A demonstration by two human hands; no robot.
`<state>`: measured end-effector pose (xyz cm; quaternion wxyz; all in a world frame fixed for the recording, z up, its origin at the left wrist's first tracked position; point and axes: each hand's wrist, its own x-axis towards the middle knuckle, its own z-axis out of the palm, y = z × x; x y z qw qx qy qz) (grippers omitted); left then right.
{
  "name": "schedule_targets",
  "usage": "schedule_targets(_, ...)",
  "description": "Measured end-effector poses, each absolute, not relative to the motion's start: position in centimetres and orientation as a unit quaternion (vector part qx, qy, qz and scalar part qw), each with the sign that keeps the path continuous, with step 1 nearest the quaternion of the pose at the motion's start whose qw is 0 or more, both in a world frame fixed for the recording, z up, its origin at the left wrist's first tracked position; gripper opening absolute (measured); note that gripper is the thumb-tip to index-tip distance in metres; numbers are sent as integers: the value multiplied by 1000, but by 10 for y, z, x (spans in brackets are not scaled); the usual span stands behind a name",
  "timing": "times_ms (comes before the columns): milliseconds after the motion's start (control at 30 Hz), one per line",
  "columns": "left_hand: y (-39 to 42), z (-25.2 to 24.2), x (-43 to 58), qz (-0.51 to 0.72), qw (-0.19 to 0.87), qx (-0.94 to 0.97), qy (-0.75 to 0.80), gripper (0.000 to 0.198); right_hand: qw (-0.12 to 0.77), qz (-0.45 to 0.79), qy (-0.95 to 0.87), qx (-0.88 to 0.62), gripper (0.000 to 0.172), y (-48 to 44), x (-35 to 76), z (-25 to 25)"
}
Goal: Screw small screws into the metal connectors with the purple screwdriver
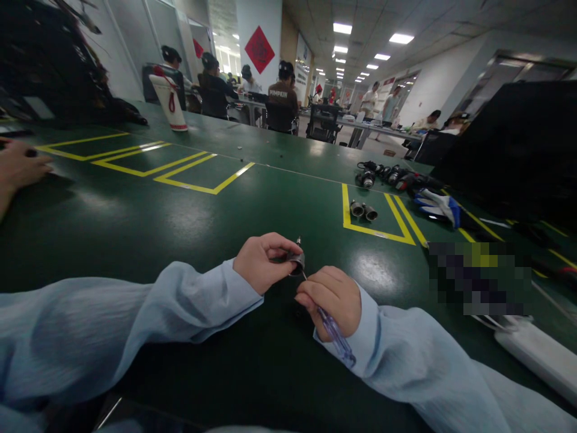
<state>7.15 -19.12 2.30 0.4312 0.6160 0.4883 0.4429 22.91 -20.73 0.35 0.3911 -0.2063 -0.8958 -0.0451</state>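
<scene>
My left hand point(259, 261) pinches a small, hollow, round metal fitting point(298, 264) over the green tabletop, fingers on its sides. A thin pin-like piece stands up from the fitting's top. In my right hand point(336, 294) is a screwdriver point(336, 340) with a clear purplish handle. Its handle points down toward my wrist, and the thin shaft reaches up to the fitting's lower edge. Whether the tip touches a screw cannot be seen. Something dark lies just under my hands, mostly hidden. Two similar grey metal fittings point(363, 210) sit together inside a yellow taped box ahead.
Black corded parts point(367, 177) and a blue-white glove point(438, 207) lie at the right. A white cup point(169, 99) stands at the back left. Another person's hand point(22, 168) is at the left edge. A white object point(538, 352) lies by my right arm, near a blurred patch.
</scene>
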Motion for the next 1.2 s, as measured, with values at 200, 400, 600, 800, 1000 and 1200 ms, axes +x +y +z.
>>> schedule_targets(200,-192,25,75,446,437,607,492,16,379,-59,-898,-216,24,-208,228,6)
schedule_targets(400,-189,21,71,432,469,581,505,19,454,141,-845,-244,30,-214,231,10)
schedule_targets(600,-186,19,67,422,509,558,500,28,368,504,-676,-391,43,-220,233,7)
schedule_targets(800,-187,22,68,429,538,523,503,27,349,546,-657,-385,45,-218,231,4)
schedule_targets(1000,-187,24,70,430,537,510,517,27,312,517,-692,-395,48,-216,232,1)
schedule_targets(1200,-187,25,71,434,545,503,510,28,307,557,-657,-405,47,-212,228,-5)
